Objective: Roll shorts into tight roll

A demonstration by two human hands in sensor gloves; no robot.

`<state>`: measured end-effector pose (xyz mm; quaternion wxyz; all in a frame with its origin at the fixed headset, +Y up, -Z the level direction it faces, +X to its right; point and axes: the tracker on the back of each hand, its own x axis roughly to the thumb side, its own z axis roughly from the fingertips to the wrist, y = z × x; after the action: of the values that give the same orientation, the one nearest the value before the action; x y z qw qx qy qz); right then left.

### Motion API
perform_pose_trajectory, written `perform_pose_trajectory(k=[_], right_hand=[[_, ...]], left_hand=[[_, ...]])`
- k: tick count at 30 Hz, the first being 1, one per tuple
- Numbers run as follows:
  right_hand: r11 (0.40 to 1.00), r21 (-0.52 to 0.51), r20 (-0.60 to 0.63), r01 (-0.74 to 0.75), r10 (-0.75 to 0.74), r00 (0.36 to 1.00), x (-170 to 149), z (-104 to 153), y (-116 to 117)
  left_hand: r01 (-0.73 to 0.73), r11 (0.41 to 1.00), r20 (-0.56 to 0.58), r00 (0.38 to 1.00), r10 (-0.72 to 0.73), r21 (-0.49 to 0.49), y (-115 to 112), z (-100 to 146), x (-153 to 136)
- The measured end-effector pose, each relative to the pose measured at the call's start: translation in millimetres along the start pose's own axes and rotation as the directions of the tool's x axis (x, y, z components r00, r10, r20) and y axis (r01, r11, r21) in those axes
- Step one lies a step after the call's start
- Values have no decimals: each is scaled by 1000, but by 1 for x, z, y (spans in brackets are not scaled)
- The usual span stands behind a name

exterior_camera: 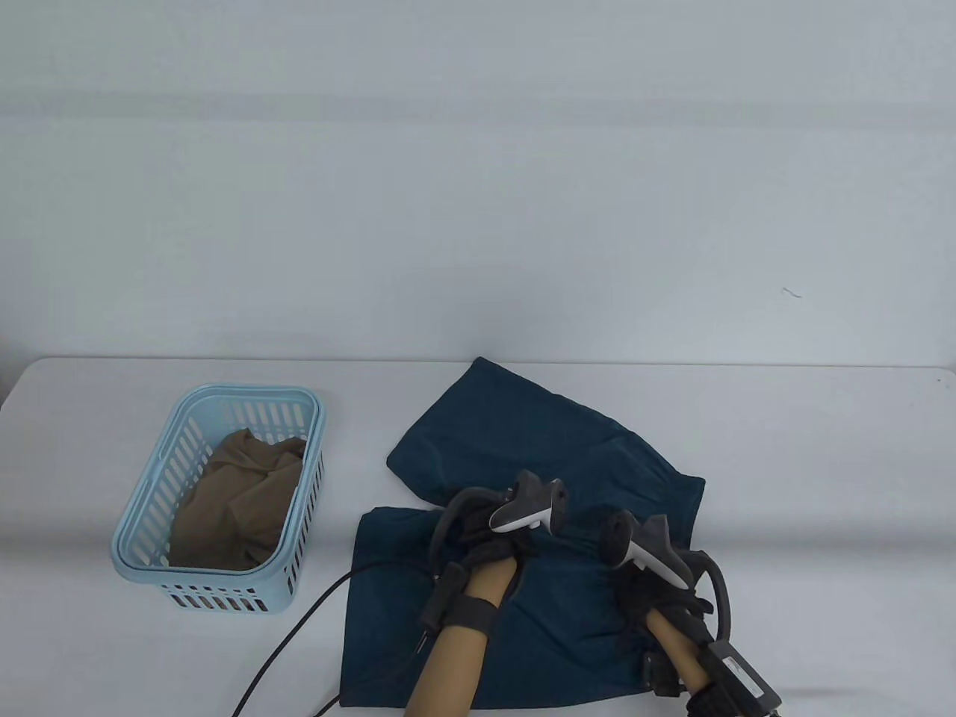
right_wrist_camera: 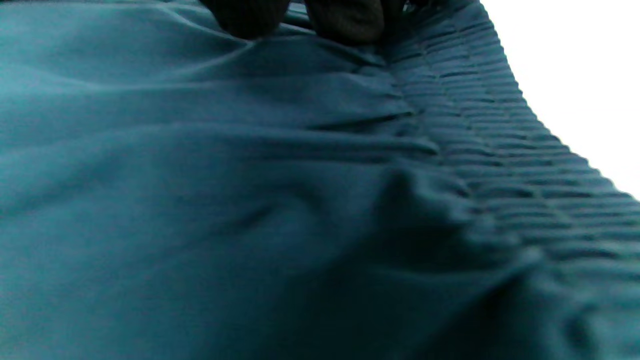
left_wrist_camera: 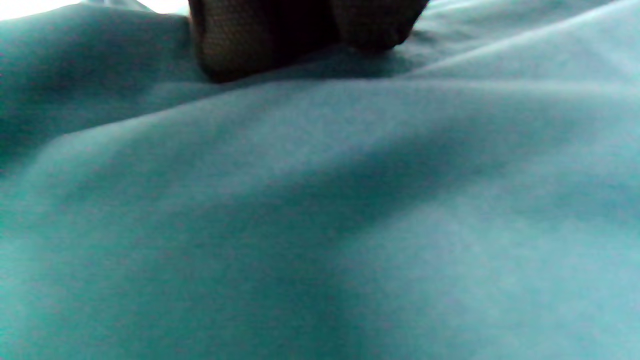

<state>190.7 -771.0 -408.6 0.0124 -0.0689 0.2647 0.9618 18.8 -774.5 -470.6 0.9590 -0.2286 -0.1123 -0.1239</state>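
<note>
Dark teal shorts [exterior_camera: 538, 441] lie spread flat on the white table, one leg reaching to the far left, the other towards the near left. My left hand [exterior_camera: 485, 549] rests on the middle of the shorts; its gloved fingers [left_wrist_camera: 235, 45] touch the cloth [left_wrist_camera: 320, 210], with no fold between them. My right hand [exterior_camera: 653, 590] rests on the shorts' right part. Its fingertips [right_wrist_camera: 345, 20] press the cloth next to the gathered elastic waistband [right_wrist_camera: 500, 165]. The trackers hide most of both hands in the table view.
A light blue slatted basket [exterior_camera: 224, 392] stands at the left with a brown garment [exterior_camera: 239, 500] in it. A black cable [exterior_camera: 299, 627] runs from my left wrist across the table towards the near edge. The table's far edge [exterior_camera: 747, 364] lies just behind the shorts.
</note>
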Motion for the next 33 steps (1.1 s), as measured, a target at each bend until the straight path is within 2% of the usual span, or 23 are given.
perform_pose_trajectory(k=[14,17,21,23,26,28,30,33], right_hand=[[991,-5,4,130,-130,991,-11,-36,-21],[985,2,23,173,-173,985,-16,-37,-21],[969,22,85,248,-249,965,-29,-38,-23],[949,36,131,312,-314,940,-43,-32,-27],[936,-67,201,346,-327,923,-65,-11,-38],[955,-91,225,283,-257,940,-81,5,-40],[981,-68,241,184,-163,957,-93,17,-37],[999,-40,237,6,3,971,-102,30,-26]], left_hand=[[-105,994,13,994,105,28,0,-8,-12],[-111,993,35,993,110,33,-2,-7,-14],[-161,987,107,981,161,-9,-1,0,-22],[-251,968,145,958,246,15,1,18,-33],[-279,955,253,935,247,100,2,55,-51],[-248,959,313,930,195,138,-4,86,-63],[-212,958,352,926,134,194,-12,114,-73],[-156,975,387,918,84,158,-30,153,-84]])
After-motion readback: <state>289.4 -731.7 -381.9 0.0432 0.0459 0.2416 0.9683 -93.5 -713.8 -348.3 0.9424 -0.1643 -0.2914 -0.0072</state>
